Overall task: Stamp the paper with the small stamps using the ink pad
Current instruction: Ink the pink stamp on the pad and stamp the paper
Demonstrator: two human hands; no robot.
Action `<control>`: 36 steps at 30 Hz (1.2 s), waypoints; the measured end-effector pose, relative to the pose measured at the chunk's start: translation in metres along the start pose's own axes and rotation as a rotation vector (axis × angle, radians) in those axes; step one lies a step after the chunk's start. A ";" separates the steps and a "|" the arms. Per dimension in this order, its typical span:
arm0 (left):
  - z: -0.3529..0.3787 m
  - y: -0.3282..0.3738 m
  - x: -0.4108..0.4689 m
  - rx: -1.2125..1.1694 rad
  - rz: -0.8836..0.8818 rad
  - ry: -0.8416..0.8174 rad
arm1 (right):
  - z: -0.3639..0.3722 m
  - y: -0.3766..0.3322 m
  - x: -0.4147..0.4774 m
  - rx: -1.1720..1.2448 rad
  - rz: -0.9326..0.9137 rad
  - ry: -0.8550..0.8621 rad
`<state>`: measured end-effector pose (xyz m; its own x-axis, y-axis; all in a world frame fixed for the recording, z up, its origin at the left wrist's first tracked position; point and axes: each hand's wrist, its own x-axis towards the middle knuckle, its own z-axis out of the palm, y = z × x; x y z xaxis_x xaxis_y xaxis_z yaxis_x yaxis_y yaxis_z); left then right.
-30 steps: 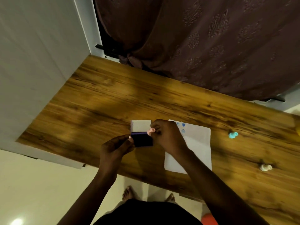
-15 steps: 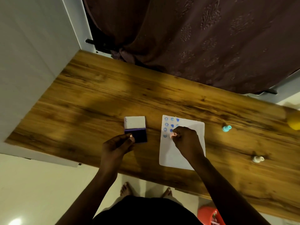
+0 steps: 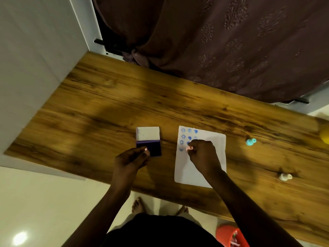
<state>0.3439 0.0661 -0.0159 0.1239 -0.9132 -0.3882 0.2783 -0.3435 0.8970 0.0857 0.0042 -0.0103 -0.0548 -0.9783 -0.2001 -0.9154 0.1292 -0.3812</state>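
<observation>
**Inspector:** First, what is obscured?

**Assistant:** The small pink stamp (image 3: 188,149) shows only at its tip; the rest sits inside the right hand (image 3: 203,155). Whether its face touches the white rectangular sheet of paper (image 3: 213,139) cannot be told. The blue stamped marks (image 3: 183,136) near the sheet's far left corner are blurred, some round, some heart-like. A yellow object (image 3: 324,136) is cut off at the right edge, an orange container (image 3: 229,236) at the bottom.

**Inspector:** Fingers?

**Assistant:** Right hand: curled tight, pinching the pink stamp over the paper just beside the lowest marks. Left hand (image 3: 131,161): fingers bent, thumb and fingertip touching the near edge of the open dark-blue ink pad (image 3: 153,148), whose white lid (image 3: 148,133) lies folded back.

**Inspector:** Elsewhere?

**Assistant:** On the wooden table (image 3: 106,107), a small turquoise stamp (image 3: 250,141) and a small white stamp (image 3: 284,177) lie well apart from the paper, to its right.
</observation>
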 end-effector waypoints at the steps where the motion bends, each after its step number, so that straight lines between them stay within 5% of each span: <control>1: 0.002 0.001 0.000 0.000 0.001 0.004 | -0.001 0.000 0.002 -0.025 -0.011 0.004; 10: 0.018 0.010 -0.003 -0.018 0.075 -0.046 | -0.016 -0.005 0.003 -0.028 -0.069 -0.017; 17: 0.040 0.013 -0.011 -0.057 0.037 -0.081 | -0.085 0.021 -0.022 0.547 0.125 0.220; 22: 0.072 0.004 -0.027 0.060 -0.030 -0.227 | -0.094 0.032 -0.073 0.925 0.159 0.034; 27: 0.111 0.000 -0.039 0.147 -0.120 -0.406 | -0.082 0.044 -0.105 0.950 0.040 -0.076; 36: 0.154 -0.006 -0.046 0.212 -0.090 -0.493 | -0.090 0.079 -0.114 0.945 0.004 -0.049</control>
<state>0.1902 0.0764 0.0287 -0.3674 -0.8549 -0.3662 0.0625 -0.4156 0.9074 -0.0165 0.1117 0.0633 -0.0209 -0.9724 -0.2323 -0.2123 0.2313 -0.9494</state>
